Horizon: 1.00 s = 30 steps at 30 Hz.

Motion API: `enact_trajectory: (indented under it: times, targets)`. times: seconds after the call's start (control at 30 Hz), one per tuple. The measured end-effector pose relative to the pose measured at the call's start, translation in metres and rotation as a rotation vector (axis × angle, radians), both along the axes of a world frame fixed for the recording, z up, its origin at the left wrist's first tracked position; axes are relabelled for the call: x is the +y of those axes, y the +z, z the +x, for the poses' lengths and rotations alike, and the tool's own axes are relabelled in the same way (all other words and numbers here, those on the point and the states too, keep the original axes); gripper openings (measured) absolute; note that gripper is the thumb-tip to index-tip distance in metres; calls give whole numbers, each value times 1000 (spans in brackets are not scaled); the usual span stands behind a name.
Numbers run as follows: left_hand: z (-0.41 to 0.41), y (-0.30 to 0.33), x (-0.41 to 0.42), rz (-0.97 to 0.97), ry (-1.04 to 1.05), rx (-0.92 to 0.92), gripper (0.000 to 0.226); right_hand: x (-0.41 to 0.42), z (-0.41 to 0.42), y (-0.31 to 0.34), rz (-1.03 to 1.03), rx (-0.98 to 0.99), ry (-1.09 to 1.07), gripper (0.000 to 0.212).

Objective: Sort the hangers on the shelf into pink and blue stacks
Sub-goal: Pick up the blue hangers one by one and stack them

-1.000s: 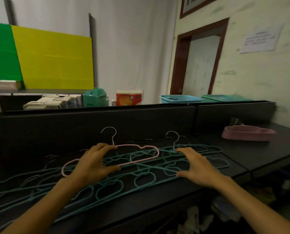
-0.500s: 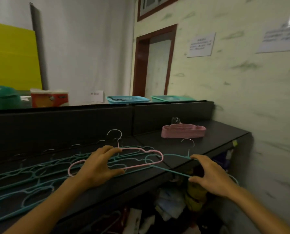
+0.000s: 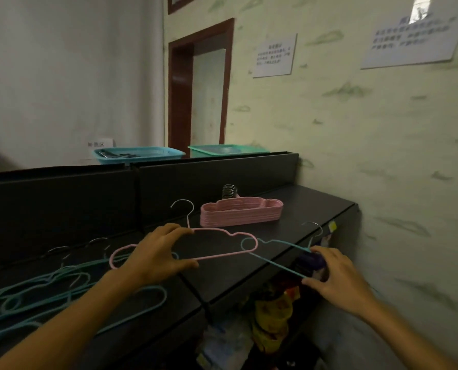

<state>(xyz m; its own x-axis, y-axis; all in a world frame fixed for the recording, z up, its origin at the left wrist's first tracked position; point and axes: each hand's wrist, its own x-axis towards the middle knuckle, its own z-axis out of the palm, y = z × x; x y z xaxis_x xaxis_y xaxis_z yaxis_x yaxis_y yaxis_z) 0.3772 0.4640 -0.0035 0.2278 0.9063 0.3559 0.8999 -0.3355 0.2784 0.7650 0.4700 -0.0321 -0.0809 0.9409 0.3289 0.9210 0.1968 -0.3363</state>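
Two hands work over the dark shelf (image 3: 297,209), and each one holds one hanger. The left hand (image 3: 158,256) has its fingers curled round the upper bar and its thumb under the lower bar of a pink hanger (image 3: 222,249), a thin cloud-shaped frame with a silver wire hook standing up behind the fingers. The right hand (image 3: 337,276) pinches a blue hanger (image 3: 273,263) of the same thin shape near its hook, just past the front edge of the shelf; the left tip of this hanger crosses the right tip of the pink one. Behind the pink hanger, near the back wall of the shelf, a pink stack (image 3: 241,213) of hangers lies flat, with their metal hooks bunched together at the back. On the left part of the shelf, under the left forearm, many loose blue hangers (image 3: 62,289) lie spread and overlapping. Above the shelf's back panel stand a blue tray (image 3: 140,153) and a green tray (image 3: 222,149), side by side. Two paper notices (image 3: 274,56) hang on the pale wall at the right, and their text is too blurred to read. Below the shelf there is some colourful clutter that I cannot tell apart.
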Motion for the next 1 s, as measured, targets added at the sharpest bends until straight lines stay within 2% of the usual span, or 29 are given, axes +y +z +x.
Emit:
enact_trajectory:
  times: [0.13,0.33,0.83,1.0]
  targets:
    - [24,-2,62,9,-12,-38,91,60,30,20,40,-61,-82,76]
    - [51,-3,144,51,-31,-39,78,141,60,34,95,14,-163,74]
    - [105,-5,252,-15,10,-38,76,277,90,45,221,164,38,68]
    - [115,-9,267,-5,29,-69,92,317,98,47,214,162,128,69]
